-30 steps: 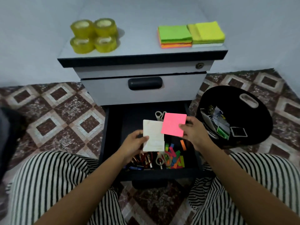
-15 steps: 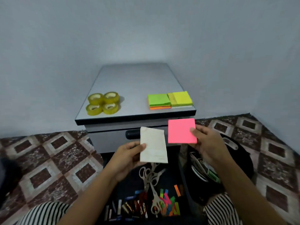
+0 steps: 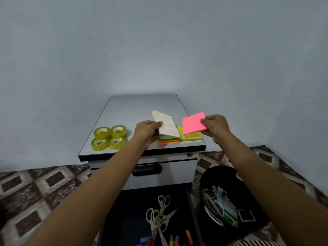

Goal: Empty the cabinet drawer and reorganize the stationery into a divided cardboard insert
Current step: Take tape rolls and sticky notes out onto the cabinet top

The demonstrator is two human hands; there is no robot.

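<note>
**Two note pads up over the cabinet's front right corner**

From my end, both hands are out over the cabinet top (image 3: 142, 107), each carrying one pad. The left hand (image 3: 147, 132) has its grip closed on the near edge of the white pad (image 3: 166, 126), which is tilted steeply above the green and orange stack (image 3: 168, 140). The right hand (image 3: 215, 127) pinches the right edge of the pink pad (image 3: 193, 123), thumb on top. That pad slopes above the yellow stack (image 3: 191, 137), and I cannot tell whether it touches. Both stacks sit at the front right corner, and four tape rolls (image 3: 109, 137) sit at the front left corner.

I judge both pads light and slightly floppy: glued sheets that fan or peel if only the top leaves are caught. I would pinch through the full thickness at one edge, then lower each pad flat so that it does not slide off its stack.

Below, the open drawer (image 3: 131, 219) holds scissors (image 3: 159, 215) and coloured flags (image 3: 189, 235), so emptying looks unfinished. I see no cardboard insert.
</note>
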